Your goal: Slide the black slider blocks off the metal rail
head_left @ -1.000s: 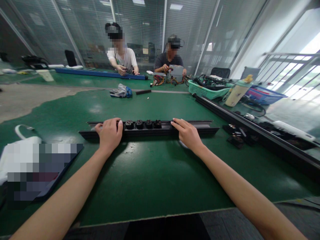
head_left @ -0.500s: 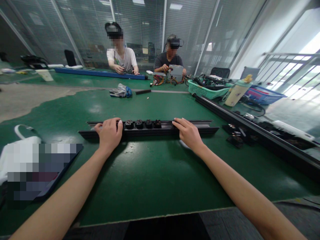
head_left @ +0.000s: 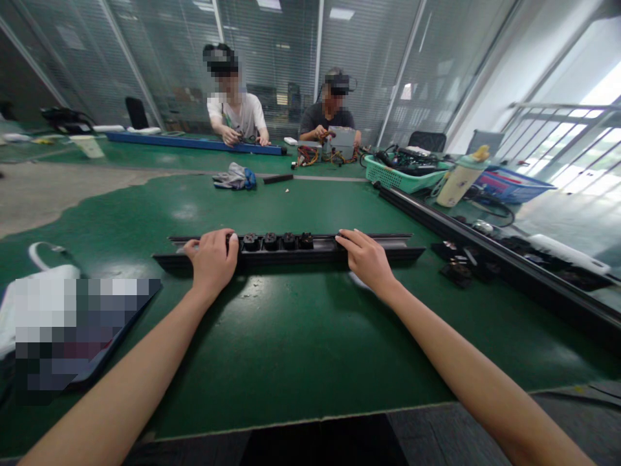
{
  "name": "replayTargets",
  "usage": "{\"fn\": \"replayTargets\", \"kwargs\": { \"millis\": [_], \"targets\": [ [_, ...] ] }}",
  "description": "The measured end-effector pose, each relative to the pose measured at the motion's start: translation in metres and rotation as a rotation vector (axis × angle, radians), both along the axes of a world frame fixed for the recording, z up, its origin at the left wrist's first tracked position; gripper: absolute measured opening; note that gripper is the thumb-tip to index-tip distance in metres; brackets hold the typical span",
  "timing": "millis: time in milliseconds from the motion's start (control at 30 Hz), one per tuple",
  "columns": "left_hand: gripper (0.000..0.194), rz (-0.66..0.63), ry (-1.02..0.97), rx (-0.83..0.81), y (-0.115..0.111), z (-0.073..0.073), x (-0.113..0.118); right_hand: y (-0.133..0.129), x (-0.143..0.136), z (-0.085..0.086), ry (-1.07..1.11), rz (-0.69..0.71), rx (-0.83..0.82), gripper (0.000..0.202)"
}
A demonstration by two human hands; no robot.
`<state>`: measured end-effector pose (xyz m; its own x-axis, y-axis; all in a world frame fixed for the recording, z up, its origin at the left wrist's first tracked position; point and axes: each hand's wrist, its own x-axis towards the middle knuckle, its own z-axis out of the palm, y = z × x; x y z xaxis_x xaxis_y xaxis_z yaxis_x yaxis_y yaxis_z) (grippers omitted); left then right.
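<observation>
A black metal channel [head_left: 291, 257], long and narrow, lies crosswise on the green table. Several black socket modules [head_left: 270, 241] sit in a row inside it, left of its middle. My left hand [head_left: 213, 259] is closed over the channel's left part, with the thumb beside the leftmost visible module. Further right, my right hand [head_left: 363, 255] has its fingers bent over the channel, fingertips on a dark piece inside that looks like another module. Between that piece and the row, the channel's bare inner floor shows. My fingers hide most of what is under them.
A long black rail [head_left: 466, 236] runs along the right side, with loose black parts [head_left: 456, 268] beside it. Behind stand a green basket [head_left: 402, 175] and a bottle [head_left: 458, 181]. Grey-blue gloves [head_left: 235, 176] lie ahead. Two people work across the table.
My right fingertips have shifted very slightly to the right along the channel. My left hand and the channel stay in place.
</observation>
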<state>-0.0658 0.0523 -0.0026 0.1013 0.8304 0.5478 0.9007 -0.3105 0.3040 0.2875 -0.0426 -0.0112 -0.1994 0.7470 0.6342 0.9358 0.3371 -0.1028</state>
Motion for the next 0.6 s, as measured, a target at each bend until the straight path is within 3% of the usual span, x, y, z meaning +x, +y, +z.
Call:
{"fn": "replayTargets", "kwargs": {
  "millis": [600],
  "targets": [
    [0.044, -0.005, -0.008, -0.006, -0.0013, 0.0017, 0.0005, -0.0004, 0.0025, 0.0004, 0.026, -0.037, 0.043, 0.041]
  ]
}}
